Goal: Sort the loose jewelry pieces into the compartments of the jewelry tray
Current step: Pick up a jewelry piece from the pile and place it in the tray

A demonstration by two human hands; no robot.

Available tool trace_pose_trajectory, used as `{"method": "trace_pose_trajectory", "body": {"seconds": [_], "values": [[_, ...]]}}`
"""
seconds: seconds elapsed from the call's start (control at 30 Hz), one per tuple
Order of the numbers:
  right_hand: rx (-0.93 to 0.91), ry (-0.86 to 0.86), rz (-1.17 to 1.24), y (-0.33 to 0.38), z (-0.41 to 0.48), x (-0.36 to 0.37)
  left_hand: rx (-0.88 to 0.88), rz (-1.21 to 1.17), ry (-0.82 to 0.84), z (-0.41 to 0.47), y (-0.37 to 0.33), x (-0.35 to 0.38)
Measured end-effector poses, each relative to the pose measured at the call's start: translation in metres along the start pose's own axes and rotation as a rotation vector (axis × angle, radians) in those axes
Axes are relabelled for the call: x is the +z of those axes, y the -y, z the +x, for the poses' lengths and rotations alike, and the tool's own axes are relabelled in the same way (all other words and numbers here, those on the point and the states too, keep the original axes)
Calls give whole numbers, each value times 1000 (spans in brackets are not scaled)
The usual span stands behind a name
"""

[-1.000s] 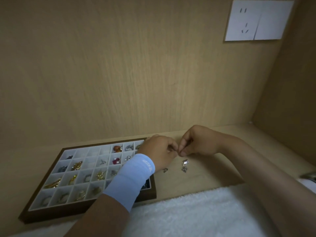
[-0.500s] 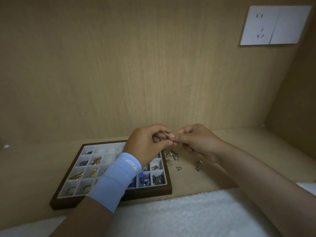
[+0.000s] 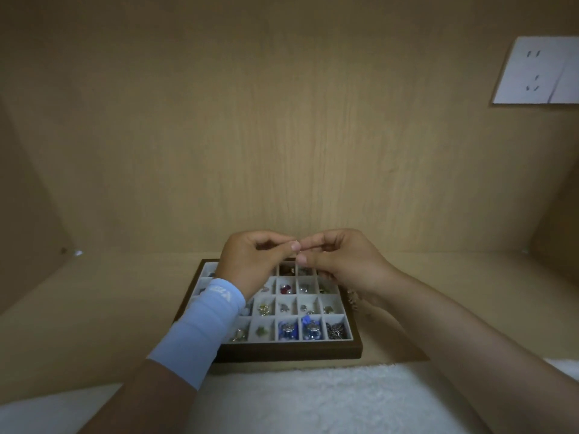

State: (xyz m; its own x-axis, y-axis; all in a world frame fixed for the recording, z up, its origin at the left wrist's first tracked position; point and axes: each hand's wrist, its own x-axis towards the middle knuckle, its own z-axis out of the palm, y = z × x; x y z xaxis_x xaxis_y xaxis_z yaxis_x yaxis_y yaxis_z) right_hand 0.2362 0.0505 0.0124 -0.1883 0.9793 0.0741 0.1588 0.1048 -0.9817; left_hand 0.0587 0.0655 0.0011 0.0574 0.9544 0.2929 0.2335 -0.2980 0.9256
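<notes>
It looked like a home, inside a furniture nook: a pale wood-grain back panel [image 3: 282, 136] met 2 matching side panels [image 3: 25, 214] and a shelf [image 3: 109, 308] of the same laminate. 1 white wall socket [image 3: 532, 73] sat upper right. A fluffy white cloth [image 3: 329, 399] lay along the near edge, and a compartmented jewelry tray [image 3: 291, 352] rested on the shelf.

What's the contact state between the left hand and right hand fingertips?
Touching. Head view: the left hand thumb tip meets the right hand fingertips over the jewelry tray with no gap showing. Both seem to pinch a tiny jewelry piece.
</notes>
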Motion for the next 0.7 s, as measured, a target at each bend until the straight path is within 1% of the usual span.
{"method": "trace_pose_trajectory", "body": {"seconds": [0.07,0.17,0.3,0.37,0.47,0.57,0.7], "values": [[-43,-49,-20,4,10,16,-47,-49,-39,2,-2,-13],[-95,-128,-53,7,25,35,-165,-118,-71,7,-5,-30],[-134,-136,-111,12,37,52,-270,-130,-24,15,-1,-51],[-143,-113,-154,14,43,56,-281,-124,-5,18,3,-57],[-141,-87,-213,11,53,57,-236,-88,-28,20,8,-59],[-141,-60,-392,6,60,54,-195,28,-16,21,21,-59],[-181,42,-745,2,66,49,-120,407,130,22,45,-64]]}}
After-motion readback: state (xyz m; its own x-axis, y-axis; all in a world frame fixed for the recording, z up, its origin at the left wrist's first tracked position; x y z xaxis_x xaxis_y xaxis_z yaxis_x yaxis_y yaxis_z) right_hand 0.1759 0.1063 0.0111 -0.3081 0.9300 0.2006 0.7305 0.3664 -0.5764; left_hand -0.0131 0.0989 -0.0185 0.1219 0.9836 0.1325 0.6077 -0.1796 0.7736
